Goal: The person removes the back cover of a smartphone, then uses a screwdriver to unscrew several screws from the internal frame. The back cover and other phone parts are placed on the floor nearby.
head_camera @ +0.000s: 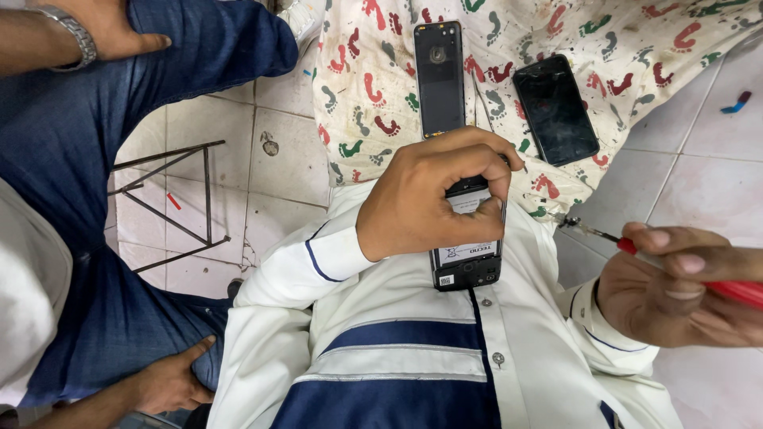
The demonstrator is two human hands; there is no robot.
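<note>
Left hand [421, 199] pinches the open phone [467, 254] on the lap, fingers curled tight round it; its long axis runs toward the cloth [358, 63]. Right hand [675, 286] grips a red screwdriver [636, 248], tip pointing left at the phone.

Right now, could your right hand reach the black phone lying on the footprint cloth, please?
Probably yes: the right hand is near the black phone with nothing between them, but it is holding a red-handled screwdriver.
</note>
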